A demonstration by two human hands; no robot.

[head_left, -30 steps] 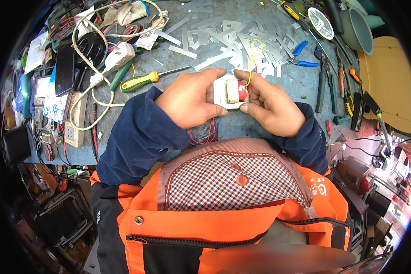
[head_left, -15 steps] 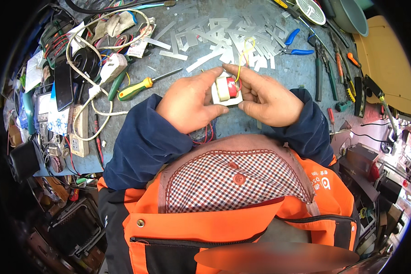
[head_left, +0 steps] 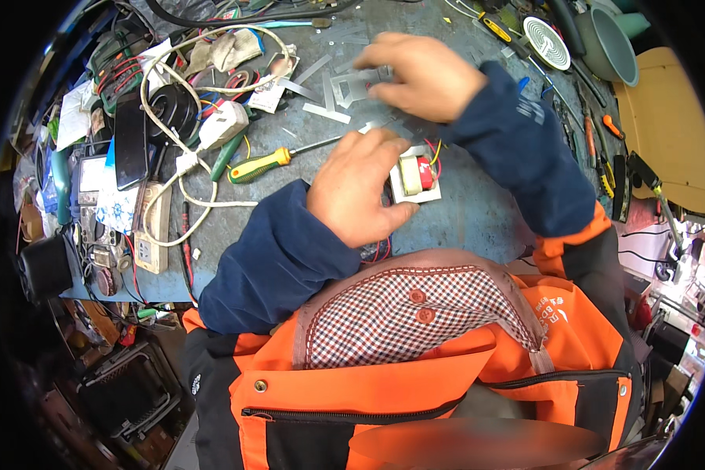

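Note:
A small transformer [head_left: 421,177] with a cream and red wrapped coil in pale metal plates rests on the blue-grey bench. My left hand [head_left: 360,186] holds its left side, thumb at the near edge and fingers at the far corner. Thin yellow and red wires rise from the coil. My right hand [head_left: 427,77] is over the scattered metal plates farther back, fingers and thumb apart. One pale E-shaped plate [head_left: 354,88] lies by its fingertips. Loose metal strips [head_left: 326,113] lie to its left; my right hand and sleeve hide many others.
A yellow-green screwdriver [head_left: 260,166] lies left of my left hand, its shaft pointing toward it. Beyond are a white cable with a plug [head_left: 223,125], a dark phone [head_left: 131,141] and a power strip [head_left: 152,227]. Hand tools [head_left: 590,133] and a grey bowl [head_left: 611,47] crowd the right.
My right hand has left the transformer and reached up over the metal plates. My left hand still holds the transformer, which appears slightly lower and farther right in view.

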